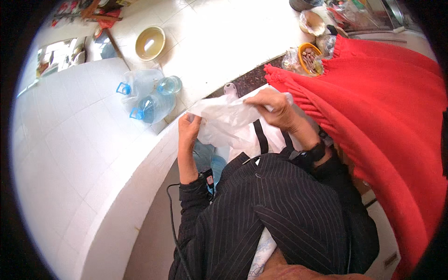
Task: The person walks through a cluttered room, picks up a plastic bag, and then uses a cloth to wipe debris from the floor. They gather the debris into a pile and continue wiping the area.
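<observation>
A thin translucent white plastic bag is stretched between my two hands, in front of my torso. My left hand pinches its left edge between thumb and fingers. At the other side, my right hand grips the bag's gathered edge, with the back of the hand towards me. Below the bag lies a whitish thing with black straps, partly hidden by the bag and my dark pinstriped jacket.
Large clear water bottles with blue caps stand on the left. A yellowish basin is beyond them on the tiled floor. Red cloth hangs at the right, near a yellow-rimmed bowl of brownish pieces. A white wall edge curves along the left.
</observation>
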Tool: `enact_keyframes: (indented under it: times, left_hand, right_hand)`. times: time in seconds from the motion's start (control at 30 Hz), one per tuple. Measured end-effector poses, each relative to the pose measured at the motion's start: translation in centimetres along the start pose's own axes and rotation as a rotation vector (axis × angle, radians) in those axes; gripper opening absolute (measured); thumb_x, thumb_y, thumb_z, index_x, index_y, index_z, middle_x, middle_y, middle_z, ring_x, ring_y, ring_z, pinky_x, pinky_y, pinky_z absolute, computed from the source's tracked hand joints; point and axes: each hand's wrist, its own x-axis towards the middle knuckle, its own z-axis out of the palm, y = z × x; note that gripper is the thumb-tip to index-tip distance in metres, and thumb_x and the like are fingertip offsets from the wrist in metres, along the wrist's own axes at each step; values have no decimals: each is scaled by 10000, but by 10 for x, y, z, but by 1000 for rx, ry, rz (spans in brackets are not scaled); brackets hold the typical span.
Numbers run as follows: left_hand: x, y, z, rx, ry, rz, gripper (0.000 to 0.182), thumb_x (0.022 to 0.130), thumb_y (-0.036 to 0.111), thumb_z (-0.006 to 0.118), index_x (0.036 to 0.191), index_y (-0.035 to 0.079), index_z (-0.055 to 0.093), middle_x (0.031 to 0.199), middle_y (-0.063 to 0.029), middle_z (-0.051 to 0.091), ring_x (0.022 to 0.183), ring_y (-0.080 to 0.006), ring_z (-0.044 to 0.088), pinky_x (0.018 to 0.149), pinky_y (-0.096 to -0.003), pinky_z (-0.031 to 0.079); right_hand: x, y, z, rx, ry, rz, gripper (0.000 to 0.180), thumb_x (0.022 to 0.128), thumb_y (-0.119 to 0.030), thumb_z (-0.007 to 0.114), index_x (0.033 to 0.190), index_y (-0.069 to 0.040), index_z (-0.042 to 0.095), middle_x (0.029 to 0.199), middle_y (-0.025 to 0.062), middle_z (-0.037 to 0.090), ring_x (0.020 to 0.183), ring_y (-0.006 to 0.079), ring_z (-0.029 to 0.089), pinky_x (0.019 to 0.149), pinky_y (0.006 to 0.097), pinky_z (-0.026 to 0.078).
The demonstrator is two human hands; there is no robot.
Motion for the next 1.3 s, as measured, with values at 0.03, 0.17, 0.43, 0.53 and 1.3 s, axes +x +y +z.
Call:
enact_keyframes:
  times: [0.03,0.17,0.43,0.53,1.3]
  left_hand:
    - [10,-2,-2,-14,1,-25,277,864,235,625,776,-27,651,661,-5,599,609,-94,522,572,-270,428]
    - [42,-15,-10,-122,13,-27,359,908,306,553,763,-7,648,675,-7,590,632,-104,510,576,-282,397]
    - [78,12,-17,-700,-195,-247,447,996,317,381,1291,-5,474,1275,-128,541,1134,-241,548,963,-374,436]
    - [85,31,-17,-895,-304,-231,499,1016,358,336,1367,8,400,1374,-135,473,1220,-267,504,1019,-406,418]
    - [127,203,72,-1295,-693,119,515,983,376,349,1404,81,383,1407,-132,445,1279,-325,433,1083,-493,328]
  right_hand:
    - [1,1,8,20,52,-16,269,736,78,606,953,-68,669,801,71,659,741,249,620,674,343,488]
    - [9,10,34,-175,129,-168,263,654,75,604,885,-49,633,890,62,667,803,222,621,716,337,461]
    - [31,27,47,-341,86,-191,263,632,40,613,877,-52,630,1066,91,646,893,248,613,793,384,449]
    - [40,28,51,-398,108,-232,221,642,15,624,854,-48,634,1063,96,643,916,242,611,801,374,446]
    - [77,23,-84,199,568,153,221,836,-28,625,1054,-22,583,1094,129,629,1062,232,601,913,326,462]
